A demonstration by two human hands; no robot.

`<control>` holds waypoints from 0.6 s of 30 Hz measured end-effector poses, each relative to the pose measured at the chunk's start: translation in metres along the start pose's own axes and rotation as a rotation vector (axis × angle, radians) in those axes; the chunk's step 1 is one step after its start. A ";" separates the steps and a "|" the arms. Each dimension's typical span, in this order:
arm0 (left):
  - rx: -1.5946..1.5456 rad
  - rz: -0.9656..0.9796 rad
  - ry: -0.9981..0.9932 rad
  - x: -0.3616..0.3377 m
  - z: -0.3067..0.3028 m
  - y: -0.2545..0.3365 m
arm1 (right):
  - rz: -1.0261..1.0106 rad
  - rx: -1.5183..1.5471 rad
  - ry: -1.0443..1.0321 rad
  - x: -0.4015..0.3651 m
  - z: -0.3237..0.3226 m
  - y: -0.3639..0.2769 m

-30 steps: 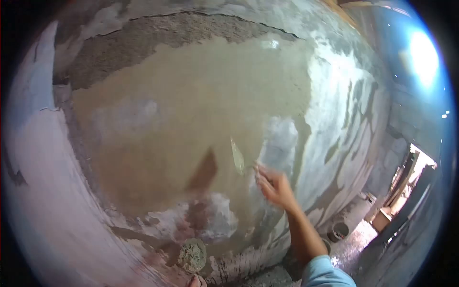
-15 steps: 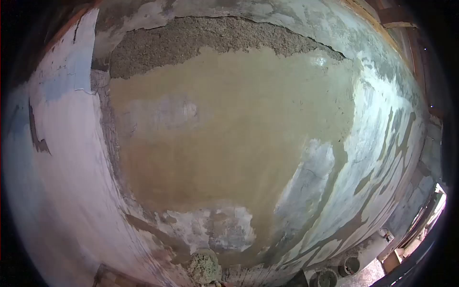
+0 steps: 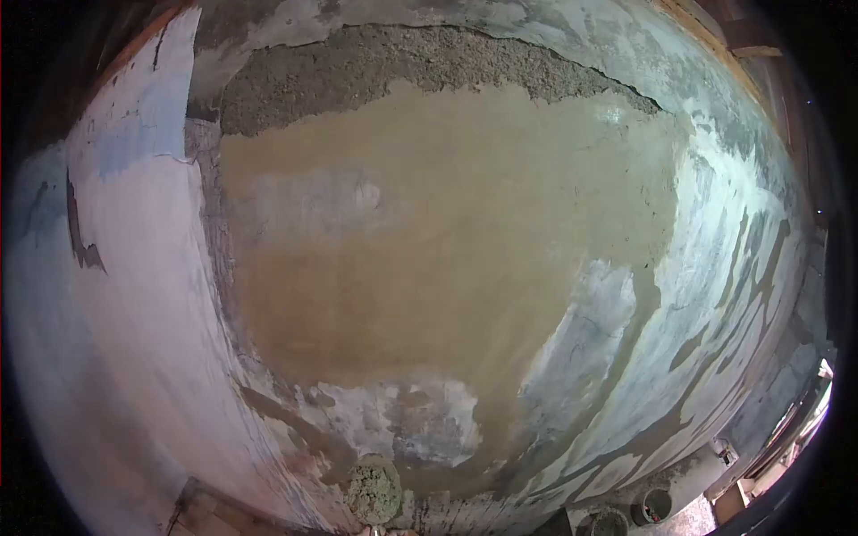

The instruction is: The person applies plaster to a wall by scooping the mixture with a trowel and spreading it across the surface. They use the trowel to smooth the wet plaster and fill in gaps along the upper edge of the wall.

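A rounded lump of wet grey-green mortar (image 3: 374, 489) shows at the bottom, left of the middle. Under it, a small pale piece like the neck of a trowel (image 3: 376, 531) meets the frame edge; whatever holds it is cut off. Neither of my hands can be made out. In front stands a wall with a broad coat of smooth, damp tan plaster (image 3: 420, 241). Above that coat runs a band of rough, coarse mortar (image 3: 375, 76), bounded on top by a ragged edge of older plaster.
Two round buckets, one dark (image 3: 657, 506) and one partly cut off (image 3: 609, 523), stand low at the right. Pale painted wall (image 3: 147, 295) lies on the left. Wet drips streak the whitish wall (image 3: 706, 232) on the right. Wooden beams (image 3: 755, 51) show at upper right.
The view has shifted, so the wall appears slightly farther right. The mortar lump sits a little higher in view and slightly left. A small shape beside its base at the bottom edge is gone.
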State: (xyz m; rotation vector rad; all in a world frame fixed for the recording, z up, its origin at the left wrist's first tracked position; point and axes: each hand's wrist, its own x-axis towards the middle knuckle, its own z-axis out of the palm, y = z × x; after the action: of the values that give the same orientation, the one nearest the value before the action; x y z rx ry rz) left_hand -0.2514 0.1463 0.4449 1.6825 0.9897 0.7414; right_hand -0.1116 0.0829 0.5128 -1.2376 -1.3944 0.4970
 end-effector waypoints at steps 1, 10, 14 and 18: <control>-0.135 0.034 0.073 0.002 0.002 0.004 | -0.027 -0.093 0.101 -0.015 0.018 0.033; -0.422 -0.288 0.118 -0.016 -0.018 0.105 | 0.617 0.249 -0.054 0.001 -0.099 0.029; -0.428 -0.174 0.136 -0.015 -0.017 0.065 | 0.702 0.513 -0.011 0.036 -0.148 -0.009; -0.662 -0.469 0.051 -0.022 -0.038 0.095 | 0.565 0.237 -0.246 0.062 -0.162 -0.009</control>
State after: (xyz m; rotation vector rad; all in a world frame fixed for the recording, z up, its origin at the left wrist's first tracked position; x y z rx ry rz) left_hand -0.2693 0.1287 0.5466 0.8249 0.9826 0.6932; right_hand 0.0435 0.0769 0.5910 -1.4013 -1.1272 1.2040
